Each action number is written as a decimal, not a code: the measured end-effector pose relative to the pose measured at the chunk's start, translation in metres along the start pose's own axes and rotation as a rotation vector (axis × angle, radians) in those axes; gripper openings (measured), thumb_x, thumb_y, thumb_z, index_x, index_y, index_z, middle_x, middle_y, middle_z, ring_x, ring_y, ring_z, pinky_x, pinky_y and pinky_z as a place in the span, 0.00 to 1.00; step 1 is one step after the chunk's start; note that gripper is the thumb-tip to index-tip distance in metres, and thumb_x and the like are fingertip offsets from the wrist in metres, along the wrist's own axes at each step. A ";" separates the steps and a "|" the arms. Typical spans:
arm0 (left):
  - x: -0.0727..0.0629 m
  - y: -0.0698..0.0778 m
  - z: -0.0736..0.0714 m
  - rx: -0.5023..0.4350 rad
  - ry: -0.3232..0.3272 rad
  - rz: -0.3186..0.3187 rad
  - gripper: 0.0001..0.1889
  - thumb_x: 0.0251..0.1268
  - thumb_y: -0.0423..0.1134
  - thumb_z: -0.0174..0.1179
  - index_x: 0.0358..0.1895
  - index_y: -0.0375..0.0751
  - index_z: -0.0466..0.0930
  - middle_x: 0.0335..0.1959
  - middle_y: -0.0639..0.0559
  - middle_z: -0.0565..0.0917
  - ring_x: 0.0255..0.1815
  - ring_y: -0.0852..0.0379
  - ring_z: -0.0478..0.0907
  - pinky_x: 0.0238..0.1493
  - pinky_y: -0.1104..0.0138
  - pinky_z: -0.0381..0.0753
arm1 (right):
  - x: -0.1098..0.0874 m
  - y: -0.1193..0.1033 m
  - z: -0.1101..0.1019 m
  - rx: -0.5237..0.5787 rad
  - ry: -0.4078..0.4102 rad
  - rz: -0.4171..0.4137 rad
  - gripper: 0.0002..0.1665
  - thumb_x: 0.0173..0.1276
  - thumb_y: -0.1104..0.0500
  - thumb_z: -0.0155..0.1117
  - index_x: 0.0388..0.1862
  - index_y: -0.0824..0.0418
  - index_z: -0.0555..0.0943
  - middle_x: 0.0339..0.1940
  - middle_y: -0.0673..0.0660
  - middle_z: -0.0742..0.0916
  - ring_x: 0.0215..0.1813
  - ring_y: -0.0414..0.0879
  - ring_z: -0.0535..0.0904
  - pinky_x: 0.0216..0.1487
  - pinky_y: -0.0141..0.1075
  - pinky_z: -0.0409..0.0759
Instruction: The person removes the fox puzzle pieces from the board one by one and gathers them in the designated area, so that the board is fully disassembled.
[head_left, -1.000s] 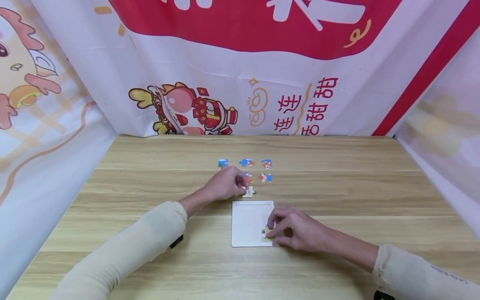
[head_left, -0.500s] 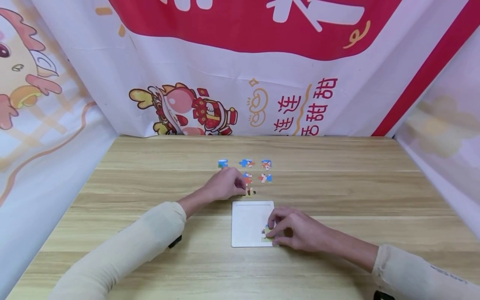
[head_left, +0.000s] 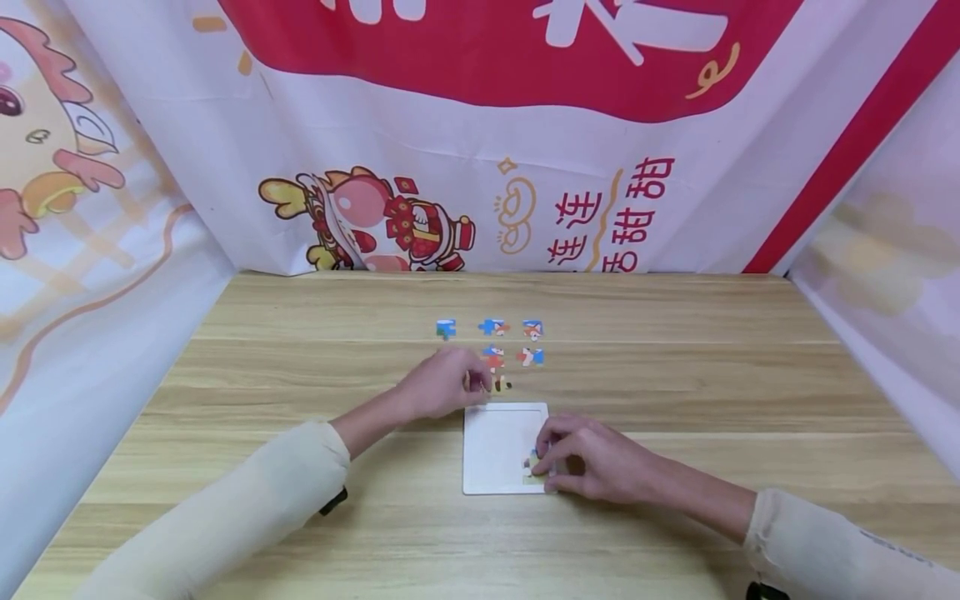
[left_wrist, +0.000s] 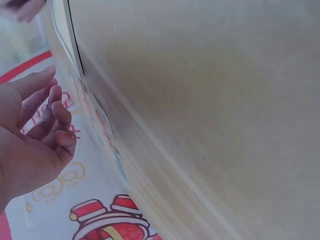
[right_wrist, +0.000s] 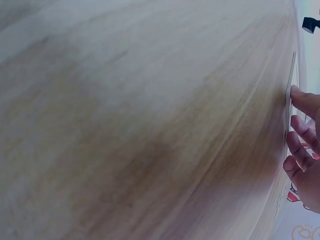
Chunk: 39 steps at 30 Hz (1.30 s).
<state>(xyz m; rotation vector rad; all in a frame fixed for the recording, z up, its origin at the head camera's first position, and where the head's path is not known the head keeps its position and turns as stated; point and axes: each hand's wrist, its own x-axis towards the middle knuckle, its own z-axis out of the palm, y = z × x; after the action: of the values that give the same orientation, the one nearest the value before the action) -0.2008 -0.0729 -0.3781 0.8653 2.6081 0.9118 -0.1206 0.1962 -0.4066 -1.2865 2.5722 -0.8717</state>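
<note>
In the head view, my left hand (head_left: 446, 382) is just left of a yellow-and-brown jigsaw piece (head_left: 501, 384), partly overlapping it. Its fingertips are near the top edge of a square white puzzle tray (head_left: 495, 446). The left wrist view has the same hand (left_wrist: 37, 125) with loosely bent fingers and nothing visible between them. On the tray's lower right corner rests my right hand (head_left: 592, 460), its index fingertip on a jigsaw piece (head_left: 528, 468) with green and blue print. Seen from the right wrist, the fingertips of that hand (right_wrist: 305, 135) touch the tray.
Behind the left hand lie several more jigsaw pieces: a blue-green one (head_left: 446, 327), two with an orange-and-white animal, a blue-and-red one (head_left: 492, 357) and a red, white and blue one (head_left: 531, 357). A printed white-and-red curtain (head_left: 480, 133) closes off the table's (head_left: 712, 350) back.
The left hand has drawn back toward me and slightly left, off the nearby piece. That piece's upper face looked mostly white and now shows yellow and brown. The right hand has stayed in place.
</note>
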 end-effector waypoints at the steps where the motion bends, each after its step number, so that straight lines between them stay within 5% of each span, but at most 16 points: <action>1: -0.003 0.002 0.001 0.001 -0.009 0.008 0.03 0.64 0.31 0.72 0.38 0.41 0.89 0.28 0.56 0.81 0.31 0.58 0.76 0.33 0.69 0.77 | 0.000 0.000 0.000 -0.009 -0.003 0.000 0.11 0.63 0.59 0.79 0.45 0.53 0.92 0.46 0.46 0.85 0.48 0.37 0.79 0.50 0.33 0.82; 9: -0.024 0.011 0.013 0.012 -0.106 0.071 0.09 0.59 0.33 0.76 0.42 0.39 0.89 0.27 0.58 0.80 0.29 0.61 0.74 0.33 0.69 0.76 | 0.003 -0.005 -0.003 -0.047 -0.027 0.051 0.14 0.63 0.57 0.80 0.47 0.51 0.91 0.45 0.43 0.85 0.49 0.37 0.78 0.54 0.36 0.82; 15: -0.032 0.013 0.016 -0.008 -0.155 0.061 0.13 0.55 0.33 0.78 0.44 0.38 0.89 0.30 0.55 0.81 0.30 0.61 0.74 0.34 0.69 0.76 | 0.004 -0.006 -0.004 -0.041 -0.041 0.075 0.15 0.62 0.58 0.80 0.49 0.51 0.91 0.45 0.43 0.85 0.48 0.38 0.78 0.53 0.36 0.82; 39: -0.033 0.003 0.023 -0.042 -0.133 0.075 0.15 0.49 0.33 0.82 0.41 0.37 0.91 0.32 0.55 0.83 0.36 0.57 0.76 0.39 0.70 0.76 | 0.008 -0.008 -0.005 -0.053 -0.019 0.085 0.15 0.62 0.58 0.81 0.48 0.51 0.91 0.44 0.42 0.85 0.48 0.38 0.78 0.53 0.36 0.81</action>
<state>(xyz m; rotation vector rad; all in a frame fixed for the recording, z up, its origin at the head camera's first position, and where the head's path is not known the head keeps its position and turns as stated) -0.1638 -0.0801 -0.3925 0.9838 2.4496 0.8926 -0.1222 0.1889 -0.3968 -1.1824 2.6307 -0.7781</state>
